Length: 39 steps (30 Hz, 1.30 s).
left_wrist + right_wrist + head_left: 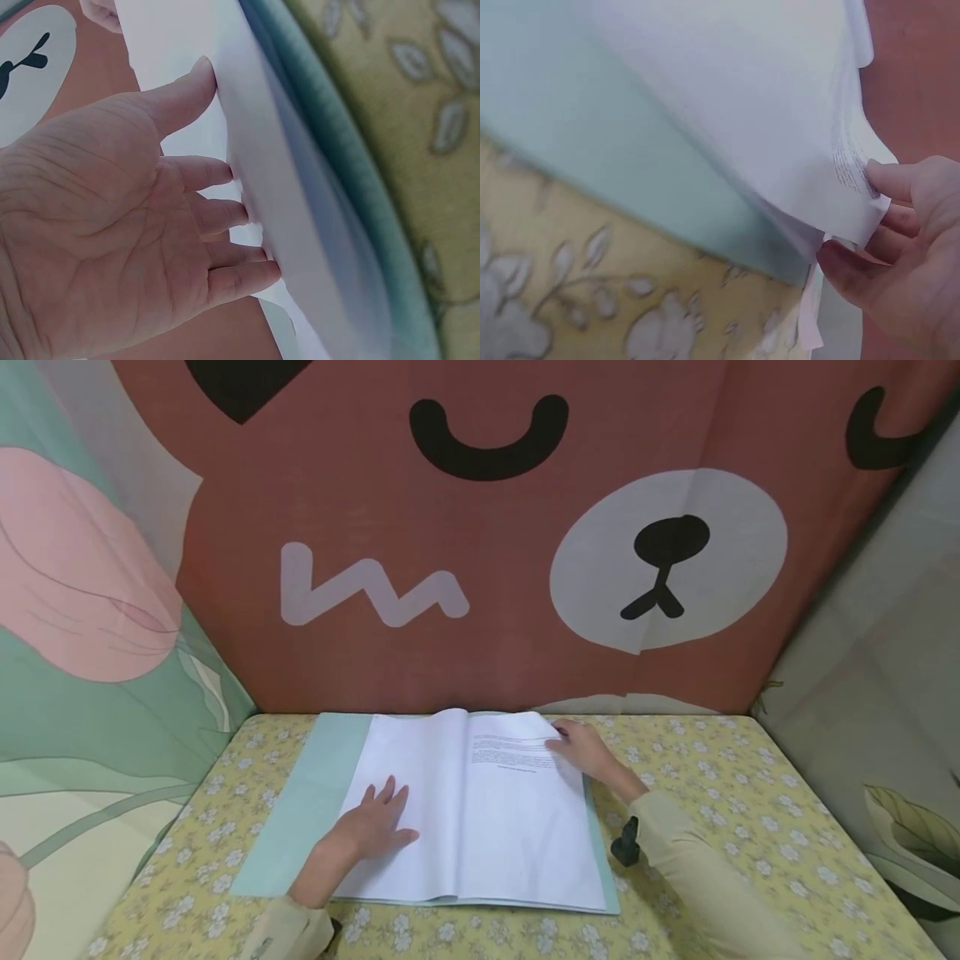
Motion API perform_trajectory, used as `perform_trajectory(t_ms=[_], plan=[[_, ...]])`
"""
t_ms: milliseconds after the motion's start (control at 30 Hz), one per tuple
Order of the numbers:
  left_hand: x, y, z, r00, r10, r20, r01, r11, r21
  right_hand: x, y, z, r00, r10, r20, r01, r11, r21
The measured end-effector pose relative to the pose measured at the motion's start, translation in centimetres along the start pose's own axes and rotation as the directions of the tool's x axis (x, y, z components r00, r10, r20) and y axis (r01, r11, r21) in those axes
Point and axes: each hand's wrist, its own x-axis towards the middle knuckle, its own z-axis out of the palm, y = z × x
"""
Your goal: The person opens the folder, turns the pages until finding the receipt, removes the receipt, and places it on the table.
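A stack of white paper sheets lies spread like an open book inside a pale green folder [318,810]. On the blank left page [420,752] rests my left hand [373,828], its fingers spread and fairly straight; in the left wrist view the fingertips [238,277] touch the paper. My right hand [585,750] pinches the upper right edge of the right page [525,827], which carries a few lines of printed text near its top. Seen from the right wrist, the thumb [892,180] lies over the lifted sheet corner [855,217], with other fingers beneath.
The folder lies on a table with a yellow floral cloth [712,785]. Behind the table hangs a reddish-brown cloth [480,652] with a cartoon bear face. More printed cloth [82,718] stands along the left, and a grey one [885,693] along the right.
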Motion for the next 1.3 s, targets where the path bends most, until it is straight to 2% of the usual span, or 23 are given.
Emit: perform_trajectory(t_ms=[167,433,733,1067,1300], plan=[[0.2,0.0,0.2,1.0,-0.01,0.003,0.01,1.0,0.012,0.3,-0.9,-0.5,0.997,0.067,-0.033,-0.064,0.994,0.086],[0.2,0.1,0.1,1.0,0.003,-0.005,-0.003,1.0,0.021,0.6,-1.3,-1.2,0.983,0.166,-0.075,-0.144,0.961,0.238],[0.1,0.3,0.1,1.0,-0.012,-0.004,0.013,0.999,0.03,1.3,-1.9,-1.2,0.949,0.308,-0.072,-0.274,0.913,0.304],[0.0,0.1,0.1,1.0,0.002,-0.015,-0.001,1.0,0.029,1.4,-2.0,-1.5,0.914,0.387,-0.12,-0.311,0.859,0.406],[-0.1,0.1,0.1,1.0,0.007,-0.014,-0.007,1.0,0.003,1.5,-1.9,-1.4,0.902,0.416,-0.115,-0.33,0.837,0.437]])
